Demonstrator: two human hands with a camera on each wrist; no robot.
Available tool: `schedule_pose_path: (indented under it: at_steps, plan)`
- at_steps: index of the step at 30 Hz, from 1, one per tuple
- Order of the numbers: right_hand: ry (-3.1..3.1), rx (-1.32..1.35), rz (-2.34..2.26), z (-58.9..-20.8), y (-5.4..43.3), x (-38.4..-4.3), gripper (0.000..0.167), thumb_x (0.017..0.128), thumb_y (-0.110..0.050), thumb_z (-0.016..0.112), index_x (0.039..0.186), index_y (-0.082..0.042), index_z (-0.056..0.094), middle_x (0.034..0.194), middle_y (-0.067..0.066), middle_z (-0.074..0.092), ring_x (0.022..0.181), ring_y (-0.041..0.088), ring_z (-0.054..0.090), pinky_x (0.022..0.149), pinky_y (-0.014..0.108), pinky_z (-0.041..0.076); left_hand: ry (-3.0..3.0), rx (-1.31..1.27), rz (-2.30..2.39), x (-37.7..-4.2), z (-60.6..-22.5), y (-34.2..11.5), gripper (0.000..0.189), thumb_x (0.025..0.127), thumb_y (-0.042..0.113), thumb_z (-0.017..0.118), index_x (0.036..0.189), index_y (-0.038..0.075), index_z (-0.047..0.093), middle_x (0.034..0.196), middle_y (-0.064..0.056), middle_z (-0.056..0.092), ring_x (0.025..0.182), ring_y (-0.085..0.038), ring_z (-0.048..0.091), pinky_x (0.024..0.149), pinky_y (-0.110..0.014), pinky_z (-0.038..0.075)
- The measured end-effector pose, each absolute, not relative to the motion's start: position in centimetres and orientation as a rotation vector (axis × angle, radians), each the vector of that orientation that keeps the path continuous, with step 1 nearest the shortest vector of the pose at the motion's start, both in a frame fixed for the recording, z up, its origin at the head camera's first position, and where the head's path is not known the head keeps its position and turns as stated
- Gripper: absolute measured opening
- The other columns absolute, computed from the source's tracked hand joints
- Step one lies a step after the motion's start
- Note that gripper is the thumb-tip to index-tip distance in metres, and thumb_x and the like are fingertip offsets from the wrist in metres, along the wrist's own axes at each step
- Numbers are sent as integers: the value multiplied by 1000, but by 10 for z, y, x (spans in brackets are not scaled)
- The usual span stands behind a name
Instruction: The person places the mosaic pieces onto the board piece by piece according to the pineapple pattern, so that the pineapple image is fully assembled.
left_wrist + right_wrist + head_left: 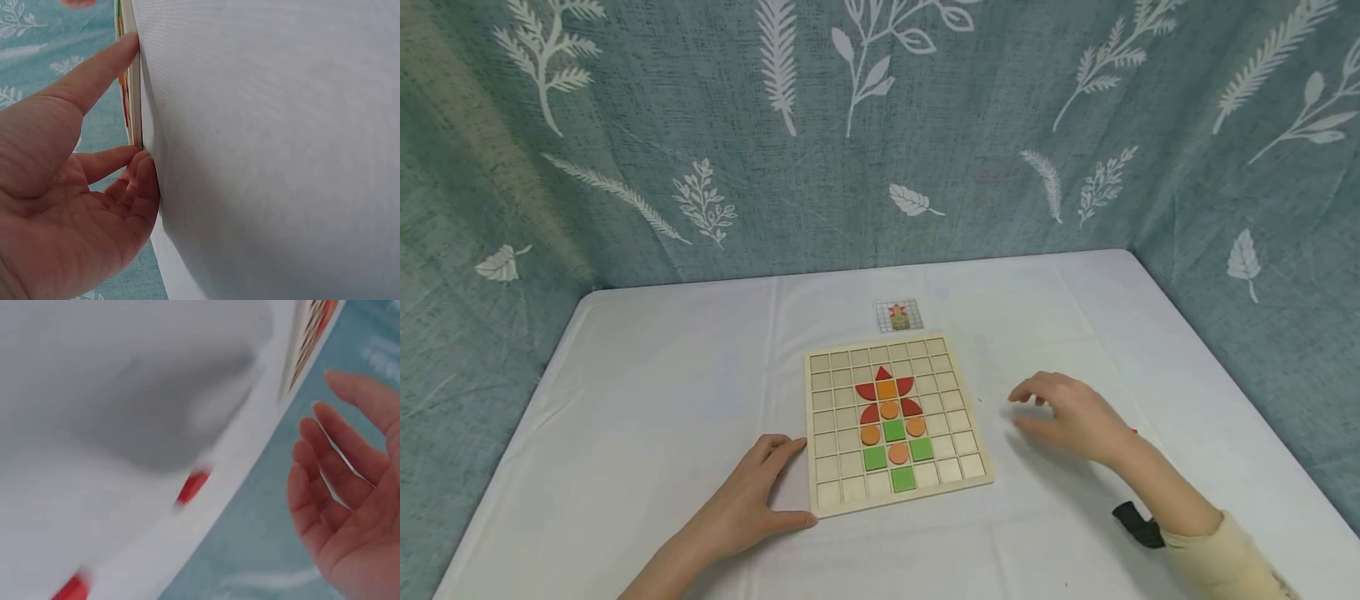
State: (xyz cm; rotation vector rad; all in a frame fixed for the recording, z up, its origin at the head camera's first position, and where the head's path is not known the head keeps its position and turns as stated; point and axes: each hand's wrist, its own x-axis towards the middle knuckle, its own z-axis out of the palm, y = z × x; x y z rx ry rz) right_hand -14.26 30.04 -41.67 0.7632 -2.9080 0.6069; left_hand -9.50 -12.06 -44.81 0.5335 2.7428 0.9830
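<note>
A square wooden grid board (827, 425) lies on the white table. On it several flat pieces form a figure: red petal shapes (912, 407) and a red triangle (882, 374) at the top, an orange square (887, 389), then orange discs (898, 453) and green squares (903, 478). My left hand (741, 504) rests at the board's left side, thumb at the near corner and fingertips farther up the edge. Right of the board, my right hand (1071, 417) hovers over the table with loosely bent fingers, nothing in them. Two blurred red pieces show in the right wrist view, one a block (192, 486).
Just behind the board lies a small pattern card (898, 316) printed with a similar figure. A black object (1138, 527) is beside the right sleeve (1225, 554). A red bit (1134, 431) peeks out behind the right wrist. A leaf-patterned curtain (820, 208) hangs around the table.
</note>
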Motion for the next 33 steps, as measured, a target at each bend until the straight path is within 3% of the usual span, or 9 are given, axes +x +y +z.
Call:
schedule_pose_path:
  at_steps: [11, 33]
  plan:
    - [-3084, 481, 681, -413, 367, -145, 40, 82, -14, 79, 118, -4, 65, 112, 10, 63, 97, 29, 57, 77, 44, 50, 2733, 517, 976, -95, -449, -120, 92, 68, 40, 88, 142, 5, 46, 132, -11, 44, 119, -29, 47, 99, -50, 41]
    - [-3089, 594, 702, -428, 367, -162, 27, 82, -10, 78, 106, -5, 68, 96, 0, 64, 86, 20, 57, 73, 36, 50, 2739, 528, 980, -96, -452, -120, 93, 69, 40, 88, 143, 4, 45, 132, -11, 44, 120, -30, 47, 99, -51, 41]
